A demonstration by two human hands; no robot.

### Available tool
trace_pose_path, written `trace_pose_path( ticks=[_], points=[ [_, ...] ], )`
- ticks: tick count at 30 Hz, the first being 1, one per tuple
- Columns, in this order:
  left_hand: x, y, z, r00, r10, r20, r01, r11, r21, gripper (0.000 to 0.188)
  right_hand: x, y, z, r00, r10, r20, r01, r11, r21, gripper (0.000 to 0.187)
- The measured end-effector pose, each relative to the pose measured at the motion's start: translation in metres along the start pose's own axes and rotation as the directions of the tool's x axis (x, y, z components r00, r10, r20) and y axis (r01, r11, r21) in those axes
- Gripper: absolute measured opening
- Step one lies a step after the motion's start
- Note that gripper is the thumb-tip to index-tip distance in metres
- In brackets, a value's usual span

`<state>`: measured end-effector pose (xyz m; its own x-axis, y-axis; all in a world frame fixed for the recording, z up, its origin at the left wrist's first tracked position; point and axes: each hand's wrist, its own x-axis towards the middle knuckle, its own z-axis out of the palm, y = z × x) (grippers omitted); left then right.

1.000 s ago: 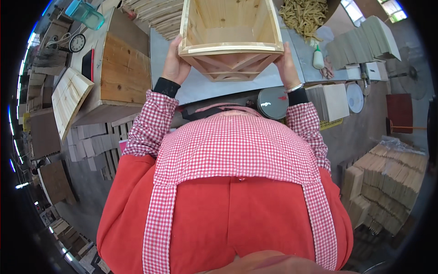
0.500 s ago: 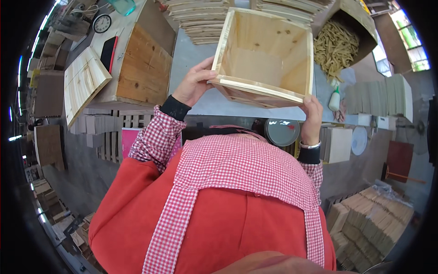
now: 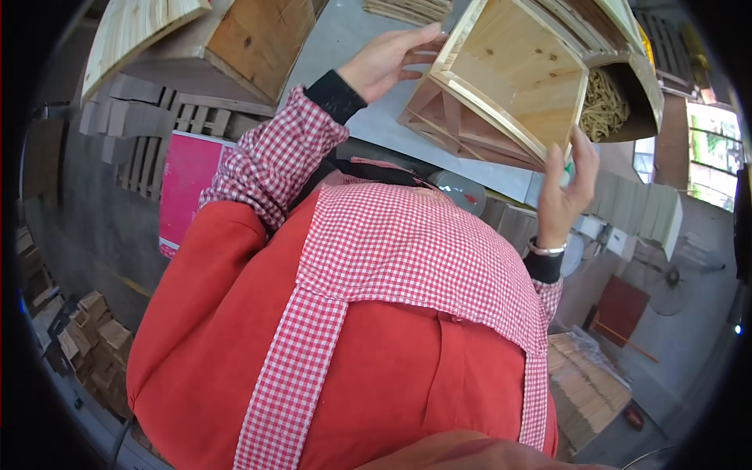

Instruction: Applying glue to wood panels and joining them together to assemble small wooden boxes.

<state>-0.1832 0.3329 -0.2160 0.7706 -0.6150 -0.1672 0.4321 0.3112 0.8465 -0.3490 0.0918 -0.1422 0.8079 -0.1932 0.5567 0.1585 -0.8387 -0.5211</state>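
Note:
An open wooden box of pale knotty boards, its mouth toward me, sits turned at an angle over the grey-white worktable. Beside its left wall is my left hand, with fingers stretched out and apart; their tips reach the box's side, and whether they press on it is hard to see. At the near right corner my right hand has its thumb and fingers around the box's edge. The near outer wall looks reddish and shaded.
A wooden cabinet with a loose striped board stands at left. Thin wooden slats lie at the back. A carton holds small wooden strips at right. Below are a pink panel, a round tin and stacked boards.
The box has turned and shifted right in view. My left hand has let go of its near left corner and straightened its fingers. The whole view has also swung.

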Motion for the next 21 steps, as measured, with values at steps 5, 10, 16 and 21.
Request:
trace_pose_path(
  ticks=[5,10,16,21],
  points=[
    [0.011,0.011,0.021,0.997,0.067,-0.038,-0.059,0.983,0.173,0.055,0.023,-0.048,0.058,0.921,-0.298,0.251,0.302,0.953,0.022,0.038],
    [0.032,-0.010,0.025,0.982,0.187,-0.022,-0.180,0.967,0.178,0.058,0.026,-0.045,0.079,0.834,-0.355,0.422,0.374,0.927,0.040,0.039],
    [0.040,-0.014,0.031,0.975,0.222,-0.012,-0.218,0.965,0.146,0.060,0.031,-0.038,0.077,0.839,-0.295,0.456,0.294,0.953,0.076,0.041],
    [0.080,-0.020,0.004,0.769,0.638,0.038,-0.437,0.482,0.760,0.058,0.032,-0.045,0.073,0.834,-0.282,0.475,0.274,0.958,0.086,0.040]
  ],
)
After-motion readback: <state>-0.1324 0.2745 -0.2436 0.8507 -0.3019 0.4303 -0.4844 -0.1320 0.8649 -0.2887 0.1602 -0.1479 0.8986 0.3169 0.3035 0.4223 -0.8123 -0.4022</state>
